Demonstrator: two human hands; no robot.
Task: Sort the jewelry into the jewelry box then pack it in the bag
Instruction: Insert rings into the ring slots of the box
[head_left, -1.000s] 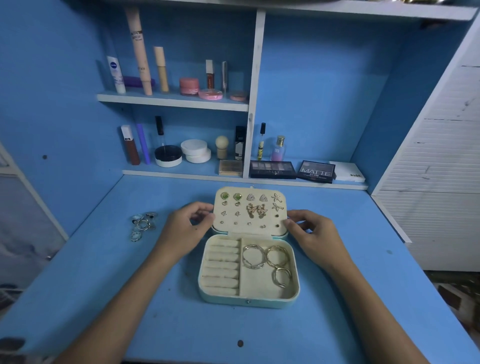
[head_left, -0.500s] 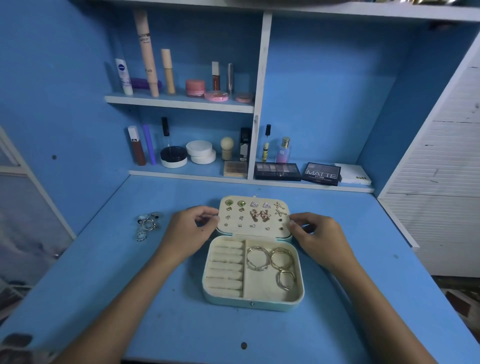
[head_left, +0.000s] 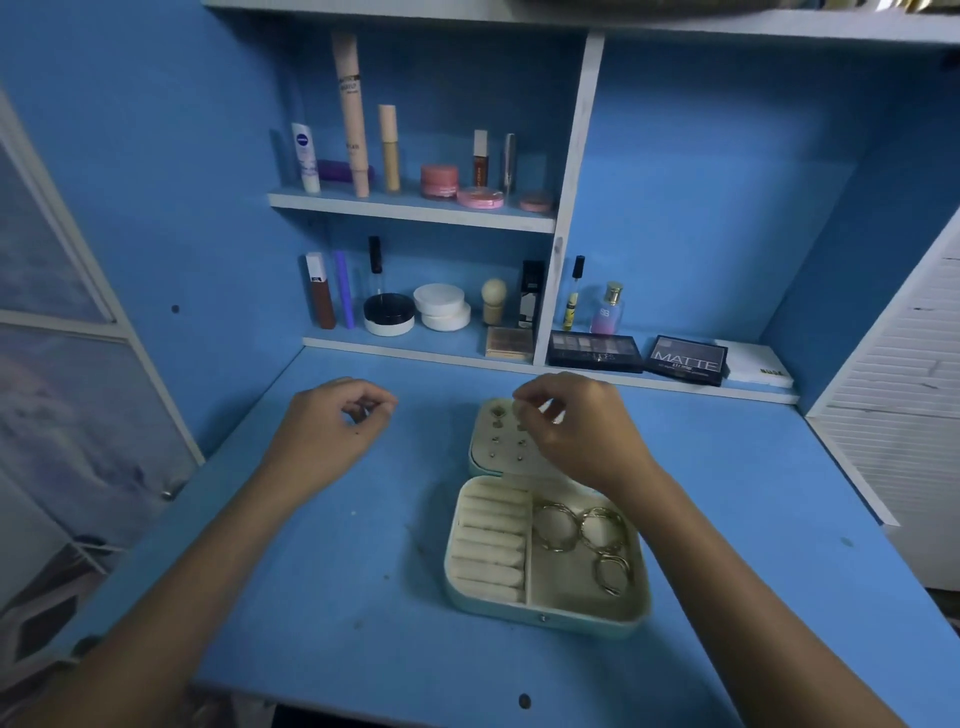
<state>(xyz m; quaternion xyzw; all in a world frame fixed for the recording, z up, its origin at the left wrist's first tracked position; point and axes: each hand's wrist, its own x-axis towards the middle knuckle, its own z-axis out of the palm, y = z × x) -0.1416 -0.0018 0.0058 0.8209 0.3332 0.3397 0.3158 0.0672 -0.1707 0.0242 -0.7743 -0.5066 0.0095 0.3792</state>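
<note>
jewelry box (head_left: 540, 605) open, three hoops (head_left: 587, 535) inside; both hands, left (head_left: 332, 431) and right (head_left: 571, 426), curled, contents unclear.

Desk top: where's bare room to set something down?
Bare blue desk left of the jewelry box, between box and front edge, and right of it toward the white cabinet. Crowded: both shelves, the palettes, and behind the box under both hands.

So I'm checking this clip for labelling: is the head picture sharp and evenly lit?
Head view: dim, bluish light, no glare; both hands are motion-blurred, left hand and right hand, so what the fingers pinch cannot be told; the jewelry box and hoops are soft but readable; the shelf edges bow from the wide lens.
</note>
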